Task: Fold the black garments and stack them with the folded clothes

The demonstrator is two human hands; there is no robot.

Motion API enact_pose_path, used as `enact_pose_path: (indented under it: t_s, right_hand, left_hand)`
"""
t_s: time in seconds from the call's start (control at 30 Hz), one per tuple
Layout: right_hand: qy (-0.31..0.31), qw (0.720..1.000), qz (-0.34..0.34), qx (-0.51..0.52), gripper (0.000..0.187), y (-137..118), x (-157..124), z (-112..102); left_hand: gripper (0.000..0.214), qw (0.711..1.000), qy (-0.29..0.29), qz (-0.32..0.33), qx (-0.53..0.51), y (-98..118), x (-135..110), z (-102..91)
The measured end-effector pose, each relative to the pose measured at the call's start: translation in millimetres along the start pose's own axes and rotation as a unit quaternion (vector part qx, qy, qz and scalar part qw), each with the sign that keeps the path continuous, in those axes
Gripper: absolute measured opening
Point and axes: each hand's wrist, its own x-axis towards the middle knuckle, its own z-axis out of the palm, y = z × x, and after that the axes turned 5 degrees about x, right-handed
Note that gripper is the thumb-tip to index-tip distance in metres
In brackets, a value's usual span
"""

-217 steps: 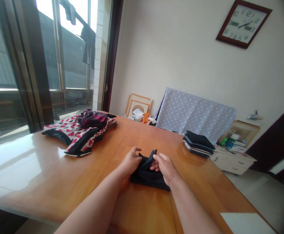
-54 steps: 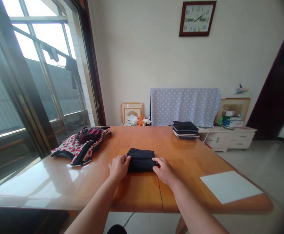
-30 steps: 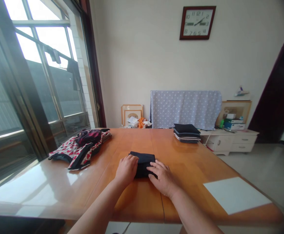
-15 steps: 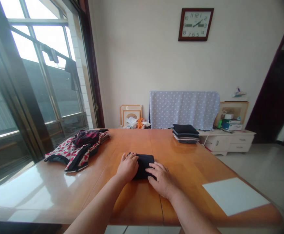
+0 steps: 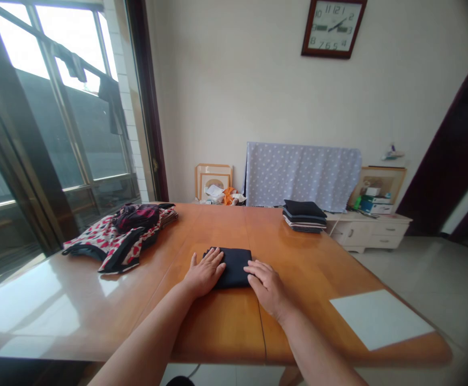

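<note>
Head camera: a folded dark cloth [image 5: 234, 264] lies near the middle of the wooden table [image 5: 217, 327]. The left hand [image 5: 205, 272] lies flat, palm down and fingers spread, on the cloth's left part, gripping nothing. The right hand [image 5: 266, 282] lies flat too, its fingertips on the cloth's near right edge. To the left sits a loose heap of clothes [image 5: 121, 236] with red hearts. At the far right edge is a neat stack of folded clothes [image 5: 304, 215]. A white sheet [image 5: 380, 317] lies on the near right corner. The only readable writing is on the wall clock [image 5: 333, 28], whose face shows numerals up to 12.
</note>
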Motion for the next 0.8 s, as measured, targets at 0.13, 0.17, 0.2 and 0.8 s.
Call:
enact_pose_path:
  t_s: [0.13,0.17,0.2,0.8]
  right_hand:
    - [0.051,0.997,0.034,-0.045,0.036,-3.0,0.9,-3.1]
    - [0.055,0.996,0.044,-0.060,0.036,-3.9,0.8,-3.1]
    - [0.055,0.994,0.054,-0.077,0.035,-4.5,0.6,-2.8]
    - [-0.025,0.986,0.124,-0.105,0.045,-6.8,6.9,1.2]
  left_hand:
    - [0.061,1.000,0.004,-0.006,-0.003,1.3,0.6,1.2]
    - [0.061,1.000,0.003,-0.005,-0.004,1.2,0.7,1.4]
    - [0.061,1.000,0.002,-0.005,-0.006,0.9,0.9,1.8]
    - [0.061,1.000,0.024,0.006,-0.012,-3.1,1.3,7.1]
